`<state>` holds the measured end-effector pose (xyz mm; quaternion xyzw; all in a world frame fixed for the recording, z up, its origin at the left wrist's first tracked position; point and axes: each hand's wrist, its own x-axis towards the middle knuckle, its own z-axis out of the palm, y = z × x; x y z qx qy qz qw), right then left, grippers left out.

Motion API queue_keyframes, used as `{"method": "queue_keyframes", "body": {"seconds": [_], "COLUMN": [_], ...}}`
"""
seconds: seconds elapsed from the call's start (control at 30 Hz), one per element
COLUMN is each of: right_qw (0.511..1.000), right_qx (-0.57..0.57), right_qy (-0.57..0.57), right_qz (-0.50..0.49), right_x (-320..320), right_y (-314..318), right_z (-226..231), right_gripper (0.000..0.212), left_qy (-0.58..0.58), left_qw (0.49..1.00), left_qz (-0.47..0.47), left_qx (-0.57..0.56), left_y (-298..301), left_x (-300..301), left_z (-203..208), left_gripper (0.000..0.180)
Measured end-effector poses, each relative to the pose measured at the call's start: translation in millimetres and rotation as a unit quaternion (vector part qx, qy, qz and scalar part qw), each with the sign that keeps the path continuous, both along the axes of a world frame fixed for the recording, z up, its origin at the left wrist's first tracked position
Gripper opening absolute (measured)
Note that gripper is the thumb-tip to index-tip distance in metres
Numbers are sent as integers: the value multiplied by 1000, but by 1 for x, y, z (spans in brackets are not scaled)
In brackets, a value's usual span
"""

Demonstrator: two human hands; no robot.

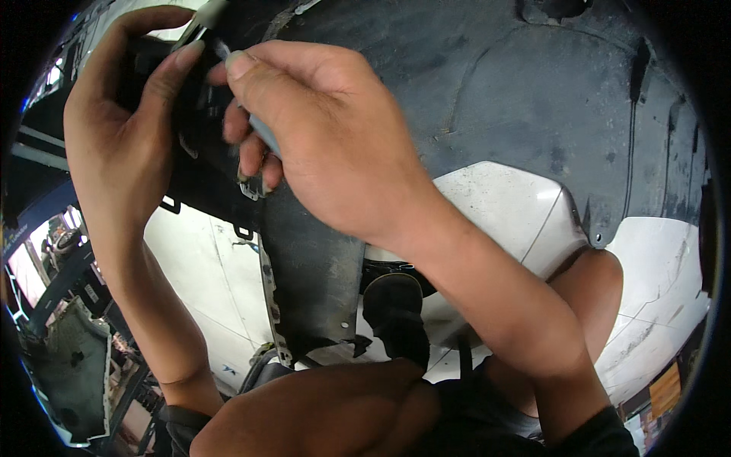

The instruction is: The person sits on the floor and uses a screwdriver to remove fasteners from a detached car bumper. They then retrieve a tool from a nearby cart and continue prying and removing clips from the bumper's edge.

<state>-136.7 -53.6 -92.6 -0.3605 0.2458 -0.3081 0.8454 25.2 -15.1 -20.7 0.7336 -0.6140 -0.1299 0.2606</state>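
My left hand (pixel 126 126) reaches up at the upper left, thumb and fingers curved round the edge of a dark plastic car panel (pixel 518 99). A small pale piece (pixel 212 14) shows at its fingertips, blurred, and I cannot make out what it is. My right hand (pixel 327 129) is closed around a slim grey-handled tool (pixel 263 135), mostly hidden by the palm. Thumb and forefinger pinch near its front end, close to the left thumb. Below the fingers, a small metal clip (pixel 249 190) sits on the panel's edge.
A narrow dark strip of the panel (pixel 316 282) runs down toward my knees, with slotted tabs along its side. Under it lies a white tiled floor (pixel 202 266). My shoe (pixel 394 305) stands beneath the panel. Another dark panel piece (pixel 68 373) lies at the lower left.
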Motion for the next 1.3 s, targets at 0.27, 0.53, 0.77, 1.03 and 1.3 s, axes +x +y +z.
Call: {"method": "queue_keyframes", "body": {"seconds": [0.27, 0.53, 0.77, 1.03, 1.3], "right_qw": [995, 991, 984, 978, 972], "right_qx": [30, 100, 142, 161, 150], "right_qy": [-87, 21, 24, 23, 83], "right_qz": [-36, -82, -101, -130, -161], "right_x": [8, 10, 18, 23, 36], "right_y": [-1, 11, 23, 24, 22], "right_z": [-4, 36, 62, 68, 63], "right_gripper": [41, 37, 33, 30, 30], "left_qy": [30, 47, 141, 95, -137], "left_qw": [997, 996, 984, 994, 987], "left_qz": [-5, -4, 65, -45, -84], "left_qx": [65, 78, 90, 24, 7], "left_y": [2, -7, -2, -4, -6], "left_x": [8, 0, -23, -18, 10], "left_z": [4, 8, 24, 12, 9], "left_gripper": [27, 31, 31, 30, 33]}}
